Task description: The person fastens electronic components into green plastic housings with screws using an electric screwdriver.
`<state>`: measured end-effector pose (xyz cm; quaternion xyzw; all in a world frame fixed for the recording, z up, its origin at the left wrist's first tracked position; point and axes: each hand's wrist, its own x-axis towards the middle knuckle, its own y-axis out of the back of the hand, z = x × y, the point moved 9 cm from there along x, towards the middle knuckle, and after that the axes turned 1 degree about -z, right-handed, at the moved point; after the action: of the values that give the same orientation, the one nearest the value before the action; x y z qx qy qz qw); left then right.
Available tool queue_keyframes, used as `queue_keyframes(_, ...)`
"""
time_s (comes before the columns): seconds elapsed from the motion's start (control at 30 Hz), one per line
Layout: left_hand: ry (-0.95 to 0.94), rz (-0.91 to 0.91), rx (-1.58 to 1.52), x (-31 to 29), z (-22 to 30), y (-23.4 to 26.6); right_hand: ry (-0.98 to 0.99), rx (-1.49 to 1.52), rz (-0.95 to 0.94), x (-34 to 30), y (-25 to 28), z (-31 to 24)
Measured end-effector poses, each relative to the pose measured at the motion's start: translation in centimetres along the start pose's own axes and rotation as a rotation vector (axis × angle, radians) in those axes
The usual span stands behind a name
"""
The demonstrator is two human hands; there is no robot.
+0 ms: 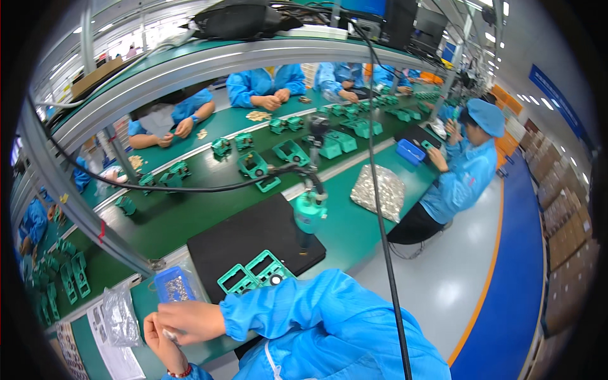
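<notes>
My left hand (163,345), with a red bracelet at its wrist, and my right hand (193,320) meet at the near left edge of the bench. The fingers of both are closed round a small whitish thing (170,335), mostly hidden, whose kind I cannot make out. Just beyond them sits a blue tray (159,288) holding many small metal parts. To the right, two joined green plastic frames (258,273) lie on a black mat (218,244), one with a round black-and-white piece. A teal power screwdriver (310,214) hangs bit-down above the mat.
Clear plastic bags (120,316) and a paper sheet (104,354) lie left of my hands. A conveyor (209,183) carries green housings. A bag of metal parts (378,192) lies at right, near a seated co-worker (465,168). A black cable (383,240) hangs in front.
</notes>
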<state>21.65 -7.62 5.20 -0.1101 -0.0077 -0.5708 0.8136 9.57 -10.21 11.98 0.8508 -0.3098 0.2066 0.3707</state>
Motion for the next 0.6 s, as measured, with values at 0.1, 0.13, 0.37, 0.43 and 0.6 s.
queue_keyframes(0.1,0.046,-0.072,-0.216,-0.2,0.2,-1.0,-0.173,0.112,0.017,-0.1,1.3,0.8)
queue_keyframes(0.13,0.074,-0.012,-0.210,-1.0,1.1,-1.7,-0.205,0.135,0.031,-0.2,1.4,1.2)
queue_keyframes(0.37,0.093,-0.264,-0.094,-1.7,0.2,-1.8,-0.146,0.026,-0.052,-0.9,1.3,0.2)
queue_keyframes(0.43,0.063,-0.309,-0.141,-1.8,1.1,-2.9,-0.074,-0.052,-0.021,-0.9,1.6,-0.5)
queue_keyframes(0.6,-0.095,-0.043,0.023,-2.3,2.4,-2.1,0.145,-0.231,0.037,-0.4,2.7,-3.8)
